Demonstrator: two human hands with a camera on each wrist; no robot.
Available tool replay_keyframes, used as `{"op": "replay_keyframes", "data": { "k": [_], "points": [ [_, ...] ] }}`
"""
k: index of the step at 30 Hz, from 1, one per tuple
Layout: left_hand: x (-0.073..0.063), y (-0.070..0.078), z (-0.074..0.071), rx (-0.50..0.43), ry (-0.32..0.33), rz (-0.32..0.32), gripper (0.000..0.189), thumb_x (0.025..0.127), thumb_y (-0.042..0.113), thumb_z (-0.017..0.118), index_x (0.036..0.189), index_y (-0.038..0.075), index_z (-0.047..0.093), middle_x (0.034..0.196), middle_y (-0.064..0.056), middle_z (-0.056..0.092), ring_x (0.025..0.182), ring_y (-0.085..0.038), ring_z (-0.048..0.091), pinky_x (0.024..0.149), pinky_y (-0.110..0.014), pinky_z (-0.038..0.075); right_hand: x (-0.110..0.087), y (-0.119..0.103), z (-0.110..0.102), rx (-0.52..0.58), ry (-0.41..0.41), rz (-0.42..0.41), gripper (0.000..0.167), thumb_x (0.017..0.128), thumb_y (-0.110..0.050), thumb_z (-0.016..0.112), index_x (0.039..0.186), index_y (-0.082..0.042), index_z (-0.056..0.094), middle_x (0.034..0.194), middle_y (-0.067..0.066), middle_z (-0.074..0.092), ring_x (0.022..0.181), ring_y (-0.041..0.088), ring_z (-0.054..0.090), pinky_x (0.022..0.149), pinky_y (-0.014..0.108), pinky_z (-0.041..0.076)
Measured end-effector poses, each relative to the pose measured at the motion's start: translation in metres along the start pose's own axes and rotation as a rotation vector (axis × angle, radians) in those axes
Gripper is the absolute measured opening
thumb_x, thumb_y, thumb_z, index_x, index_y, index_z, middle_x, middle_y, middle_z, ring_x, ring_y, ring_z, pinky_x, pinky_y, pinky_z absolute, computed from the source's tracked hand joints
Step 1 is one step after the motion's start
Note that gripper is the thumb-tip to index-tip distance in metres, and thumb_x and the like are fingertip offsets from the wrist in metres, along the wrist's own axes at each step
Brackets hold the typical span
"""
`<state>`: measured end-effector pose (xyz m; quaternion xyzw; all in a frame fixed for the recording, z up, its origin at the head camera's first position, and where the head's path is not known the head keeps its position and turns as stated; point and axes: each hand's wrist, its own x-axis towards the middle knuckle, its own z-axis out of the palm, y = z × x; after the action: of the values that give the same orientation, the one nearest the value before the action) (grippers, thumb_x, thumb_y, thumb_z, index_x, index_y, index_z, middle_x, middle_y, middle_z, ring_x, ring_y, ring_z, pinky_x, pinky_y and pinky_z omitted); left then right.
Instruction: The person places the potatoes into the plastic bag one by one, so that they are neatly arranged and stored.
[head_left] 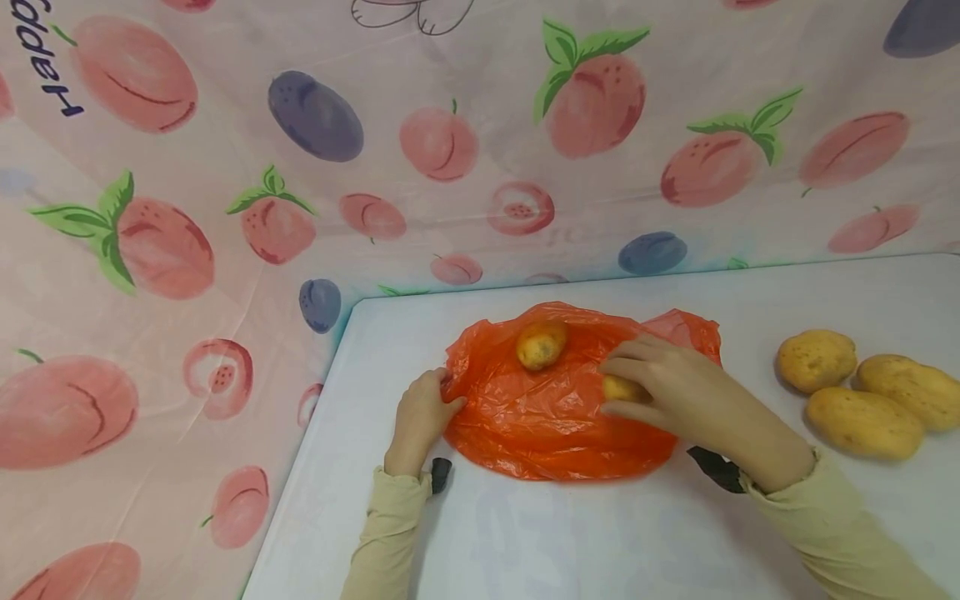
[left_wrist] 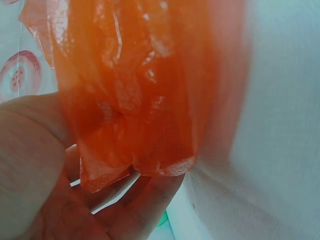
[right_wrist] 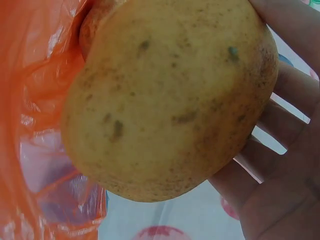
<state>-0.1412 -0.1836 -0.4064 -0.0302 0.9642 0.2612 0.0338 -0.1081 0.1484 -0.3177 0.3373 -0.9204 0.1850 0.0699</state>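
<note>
Speckled potato [right_wrist: 165, 105], crinkled plastic bag [head_left: 551, 417]

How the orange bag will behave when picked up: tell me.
The bag will probably flop and fold rather than hold a shape, since it lies crumpled. Its own weight is likely slight, as it looks thin and partly see-through. It may be somewhat slippery, judging by its shiny surface.
</note>
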Motion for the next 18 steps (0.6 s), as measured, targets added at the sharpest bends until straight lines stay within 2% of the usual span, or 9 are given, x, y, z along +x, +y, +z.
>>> {"op": "replay_keyframes", "data": {
  "k": [18],
  "points": [
    [0.001,0.000,0.001,0.004,0.001,-0.003,0.051,0.088,0.019,0.076,0.132,0.001,0.059,0.122,-0.016,0.066,0.106,-0.031,0.063,0.097,-0.046,0.053,0.028,-0.011,0.022,0.019,-0.036,-0.063,0.043,0.083,-0.042,0.078,0.112,-0.010,0.074,0.107,0.003,0.070,0.104,0.022,0.063,0.092,0.042,0.055]
  ]
}}
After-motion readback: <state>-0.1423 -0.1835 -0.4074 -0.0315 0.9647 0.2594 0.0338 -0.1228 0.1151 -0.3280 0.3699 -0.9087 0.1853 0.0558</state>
